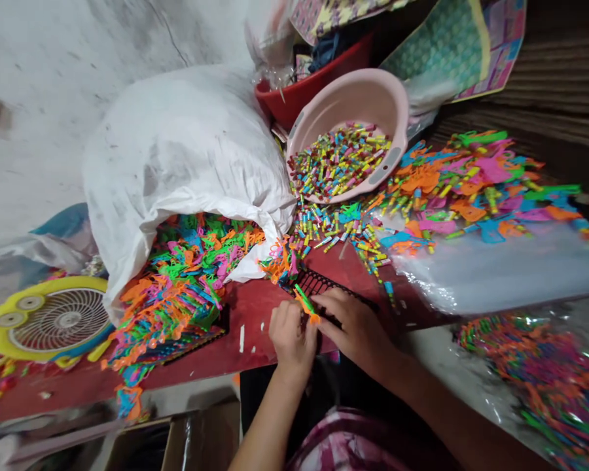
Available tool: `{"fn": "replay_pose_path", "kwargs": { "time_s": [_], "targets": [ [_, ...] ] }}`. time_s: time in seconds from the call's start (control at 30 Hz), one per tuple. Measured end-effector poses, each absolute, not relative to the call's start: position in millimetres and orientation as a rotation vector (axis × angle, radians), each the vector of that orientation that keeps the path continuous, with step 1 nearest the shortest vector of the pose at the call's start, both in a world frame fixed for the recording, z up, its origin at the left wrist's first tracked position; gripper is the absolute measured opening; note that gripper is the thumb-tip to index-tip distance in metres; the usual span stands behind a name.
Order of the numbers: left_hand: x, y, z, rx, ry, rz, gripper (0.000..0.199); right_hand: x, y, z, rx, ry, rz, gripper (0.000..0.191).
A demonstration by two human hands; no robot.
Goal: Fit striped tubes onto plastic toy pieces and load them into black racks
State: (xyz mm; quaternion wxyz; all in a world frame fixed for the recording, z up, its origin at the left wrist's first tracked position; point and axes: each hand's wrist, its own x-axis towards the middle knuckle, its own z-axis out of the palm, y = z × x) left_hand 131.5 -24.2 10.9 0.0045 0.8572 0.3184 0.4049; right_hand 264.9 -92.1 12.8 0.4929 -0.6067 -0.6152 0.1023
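In front of my body, my left hand [292, 333] is closed, its fingers curled against a small orange plastic piece [315, 318]. A thin green plastic part [303, 298] sticks up from it, away from me. My right hand [351, 322] meets it from the other side, thumb and forefinger pinching at the orange piece. Its exact shape is partly hidden by my fingers. Just beyond my hands lies a black mesh tray [319, 282]. Many bright plastic pieces [191, 275] spill from a white sack [191, 144] to the left.
A pink basin [397, 108] holds many small striped tubes [341, 157], with more spilled before it. Assembled-looking colourful pieces [471, 176] are heaped on clear plastic [495, 268] at right. A yellow-rimmed fan [49, 320] lies left on the red table [255, 317]. A filled bag [544, 373] sits lower right.
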Motion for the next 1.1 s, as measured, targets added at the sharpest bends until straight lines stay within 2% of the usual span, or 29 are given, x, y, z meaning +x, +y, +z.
{"fn": "replay_pose_path", "kwargs": {
  "time_s": [0.13,0.27,0.43,0.53,0.63,0.7,0.87,1.1],
  "targets": [
    [124.2,-21.7,7.9,2.633,0.942,1.257,0.011,258.9,-82.1,8.3,-1.468,-1.421,0.284,0.009],
    [115.7,-23.4,1.4,2.568,0.909,1.155,0.012,252.9,-78.6,9.9,-1.571,-1.451,0.199,0.021],
    [105.5,-14.8,-0.9,2.333,1.024,1.195,0.016,256.7,-75.0,17.4,-1.610,-1.309,0.210,0.016],
    [98.8,9.3,-4.1,2.017,1.228,1.340,0.028,265.6,-74.0,20.4,-1.656,-1.207,0.239,0.012],
    [98.2,39.6,-11.0,1.878,1.175,1.256,0.062,271.6,-74.5,20.5,-1.687,-1.210,0.305,0.013],
    [101.9,55.2,-15.0,1.855,1.057,1.153,0.076,273.0,-75.0,19.5,-1.726,-1.245,0.281,0.016],
    [111.0,63.7,-15.8,1.783,0.975,1.040,0.067,275.2,-74.4,16.0,-1.830,-1.314,0.217,0.022],
    [112.7,23.0,-9.1,1.777,1.347,1.004,0.070,278.7,-85.7,15.6,-1.844,-1.211,0.174,0.024]
  ]
}}
